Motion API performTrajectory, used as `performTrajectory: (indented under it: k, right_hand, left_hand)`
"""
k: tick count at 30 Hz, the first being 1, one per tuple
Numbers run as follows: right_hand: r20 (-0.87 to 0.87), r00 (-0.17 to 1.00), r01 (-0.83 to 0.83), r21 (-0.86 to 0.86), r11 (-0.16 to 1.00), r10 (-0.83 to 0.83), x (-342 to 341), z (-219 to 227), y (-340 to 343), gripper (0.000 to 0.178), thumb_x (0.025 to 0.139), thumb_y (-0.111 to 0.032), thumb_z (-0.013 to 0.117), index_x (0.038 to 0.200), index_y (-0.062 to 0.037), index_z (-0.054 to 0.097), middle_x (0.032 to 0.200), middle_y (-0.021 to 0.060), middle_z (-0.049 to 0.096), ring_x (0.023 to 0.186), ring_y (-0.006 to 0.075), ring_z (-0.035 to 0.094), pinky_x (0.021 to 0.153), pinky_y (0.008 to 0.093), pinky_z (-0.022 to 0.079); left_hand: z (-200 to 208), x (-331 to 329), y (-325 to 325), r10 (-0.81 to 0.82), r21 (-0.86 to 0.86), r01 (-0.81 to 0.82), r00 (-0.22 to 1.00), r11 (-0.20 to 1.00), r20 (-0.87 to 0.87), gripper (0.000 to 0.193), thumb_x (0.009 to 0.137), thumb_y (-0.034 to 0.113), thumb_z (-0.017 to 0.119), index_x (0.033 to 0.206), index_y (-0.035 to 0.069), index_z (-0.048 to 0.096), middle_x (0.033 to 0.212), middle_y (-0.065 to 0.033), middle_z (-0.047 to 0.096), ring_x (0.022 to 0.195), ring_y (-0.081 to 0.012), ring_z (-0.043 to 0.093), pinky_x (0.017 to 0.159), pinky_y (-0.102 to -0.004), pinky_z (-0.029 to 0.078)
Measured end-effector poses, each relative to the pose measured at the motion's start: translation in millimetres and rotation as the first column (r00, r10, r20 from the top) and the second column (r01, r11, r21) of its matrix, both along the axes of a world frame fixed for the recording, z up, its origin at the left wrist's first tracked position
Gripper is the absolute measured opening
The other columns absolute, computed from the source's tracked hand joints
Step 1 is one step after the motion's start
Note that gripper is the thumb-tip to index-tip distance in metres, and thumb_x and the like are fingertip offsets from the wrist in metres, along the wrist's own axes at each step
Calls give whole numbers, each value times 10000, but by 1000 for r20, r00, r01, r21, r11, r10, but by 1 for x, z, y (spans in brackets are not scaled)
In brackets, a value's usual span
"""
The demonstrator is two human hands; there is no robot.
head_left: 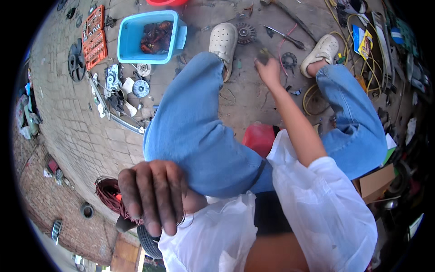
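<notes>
My left hand (153, 192) is raised close to the camera over my left thigh, its fingers stretched out and nothing visible in them. Low between my feet, my right hand (268, 71) is closed around a small dark object (263, 55), too blurred to name. Just beyond that hand lies a round toothed metal part (245, 33) beside my left clog (223, 45). A similar dark ring (288, 60) rests between the hand and my right clog (321, 51). Farther out on the ground are a screwdriver-like tool (285, 37) and a long-handled hammer (294, 19).
A light-blue tub (123, 40) holds reddish-brown scrap. Left of it lies an orange socket case (94, 38). Loose metal parts (113, 81) sit nearer me. A red seat (259, 139) shows between my legs. Yellow cable (312, 102) and a cardboard box (377, 182) are at right.
</notes>
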State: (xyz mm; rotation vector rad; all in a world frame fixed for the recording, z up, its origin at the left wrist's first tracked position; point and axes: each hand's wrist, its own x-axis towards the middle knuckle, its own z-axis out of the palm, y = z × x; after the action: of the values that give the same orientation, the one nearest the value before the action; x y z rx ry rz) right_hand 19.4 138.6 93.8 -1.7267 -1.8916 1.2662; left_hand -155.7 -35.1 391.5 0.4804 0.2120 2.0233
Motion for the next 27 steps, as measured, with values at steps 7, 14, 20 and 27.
performTrajectory:
  k: [7,14,20,27]
  right_hand:
    - [326,884,-437,322,840,335,-44,-56,66,587,665,-185,740,1166,-9,489,1173,189,509,1103,351,481,941,405,395]
    - [427,765,-625,307,718,483,-52,-72,79,672,655,-143,733,1257,-84,439,1264,134,447,1167,340,424,987,393,372]
    - [369,698,-715,316,623,614,-51,-61,91,625,674,-106,688,1251,-78,449,1274,106,443,1150,328,426,951,387,404]
    - [191,879,-476,408,779,437,-35,-72,91,562,717,-180,693,1213,-37,472,1192,179,497,1093,360,476,950,387,396]
  left_hand:
    - [9,3,11,315,-324,-254,937,912,152,202,868,149,586,959,27,454,756,-82,605,582,-145,639,498,-257,561]
    - [12,0,22,303,-289,-242,934,926,190,192,896,162,538,967,38,410,776,-94,575,630,-165,633,510,-255,549]
    - [11,-1,26,314,-259,-249,917,933,248,162,896,126,516,970,28,410,813,-125,569,652,-190,622,513,-273,553]
    - [5,3,35,197,-168,-139,894,976,402,181,886,137,524,975,33,405,847,-151,555,676,-239,607,536,-319,560]
